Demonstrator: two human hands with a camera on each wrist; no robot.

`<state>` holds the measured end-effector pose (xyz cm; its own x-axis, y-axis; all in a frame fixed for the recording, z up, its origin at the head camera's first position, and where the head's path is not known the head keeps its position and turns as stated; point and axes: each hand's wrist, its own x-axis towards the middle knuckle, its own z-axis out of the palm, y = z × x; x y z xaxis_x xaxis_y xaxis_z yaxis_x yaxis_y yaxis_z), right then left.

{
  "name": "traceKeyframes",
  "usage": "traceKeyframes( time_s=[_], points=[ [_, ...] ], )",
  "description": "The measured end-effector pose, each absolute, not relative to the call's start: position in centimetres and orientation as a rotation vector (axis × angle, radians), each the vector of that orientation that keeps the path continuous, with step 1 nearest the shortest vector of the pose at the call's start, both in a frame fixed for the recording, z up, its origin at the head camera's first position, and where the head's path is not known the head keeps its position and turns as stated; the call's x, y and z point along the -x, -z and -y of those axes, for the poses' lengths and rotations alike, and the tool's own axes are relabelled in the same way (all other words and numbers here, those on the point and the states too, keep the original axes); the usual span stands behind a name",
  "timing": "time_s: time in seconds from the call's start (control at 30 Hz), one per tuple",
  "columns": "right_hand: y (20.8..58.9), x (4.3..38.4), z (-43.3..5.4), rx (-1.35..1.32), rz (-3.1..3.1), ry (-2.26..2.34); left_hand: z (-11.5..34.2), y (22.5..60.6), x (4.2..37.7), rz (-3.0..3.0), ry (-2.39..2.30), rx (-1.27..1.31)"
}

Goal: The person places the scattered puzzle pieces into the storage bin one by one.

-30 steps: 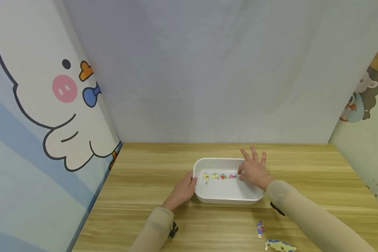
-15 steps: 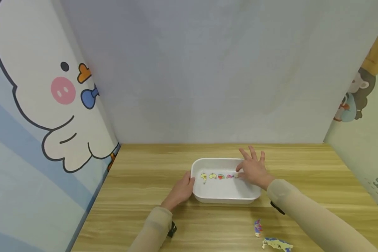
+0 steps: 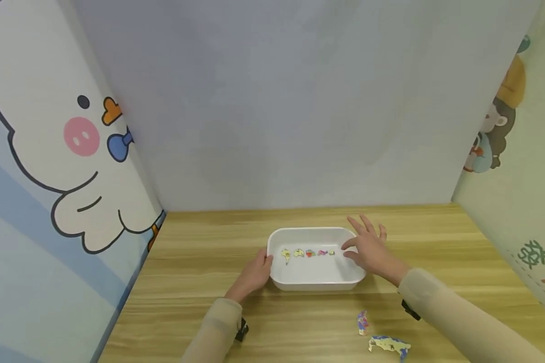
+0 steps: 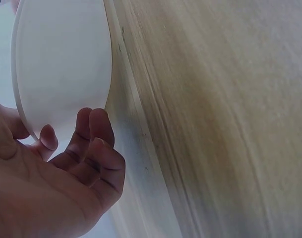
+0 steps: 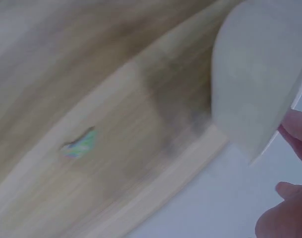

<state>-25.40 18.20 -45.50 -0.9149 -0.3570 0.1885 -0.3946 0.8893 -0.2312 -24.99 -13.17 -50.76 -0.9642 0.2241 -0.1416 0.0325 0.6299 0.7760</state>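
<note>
A white rectangular tray stands on the table. My left hand grips its left end, thumb over the rim and curled fingers against the outer wall, as the left wrist view shows. Inside, several small flat printed cut-outs lie in a row, from a yellow piece at left to a tiny yellowish piece at right. Over the tray's right end, my right hand hovers with fingers spread, thumb and index apart, nothing visible between them. In the right wrist view, the right hand shows only partly, beside the tray wall.
On the wooden table, in front of the tray's right side, lie a blue-and-red cut-out and a larger yellow-and-blue cut-out. A pale curtain hangs behind the table; printed panels flank both sides.
My right thumb and index have parted from the tiny piece at the row's right end, and that hand has drawn back rightward. The left hand keeps its hold. The head view has shifted rightward.
</note>
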Motion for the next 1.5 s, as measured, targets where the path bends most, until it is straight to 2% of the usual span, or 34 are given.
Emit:
traceKeyframes(
  time_s=[0.4,0.73,1.5],
  points=[
    [46.2,22.0,-24.5,-0.507,2.764,-0.435,13.1,50.9,24.9,-2.634,-1.27,-0.223],
    [47.5,20.0,-28.2,-0.42,2.909,-0.402,13.1,50.4,24.8,-2.633,-1.247,-0.2],
    [49.7,18.3,-29.2,-0.225,2.979,-0.48,13.0,50.2,24.9,-2.606,-1.255,-0.162]
  ],
)
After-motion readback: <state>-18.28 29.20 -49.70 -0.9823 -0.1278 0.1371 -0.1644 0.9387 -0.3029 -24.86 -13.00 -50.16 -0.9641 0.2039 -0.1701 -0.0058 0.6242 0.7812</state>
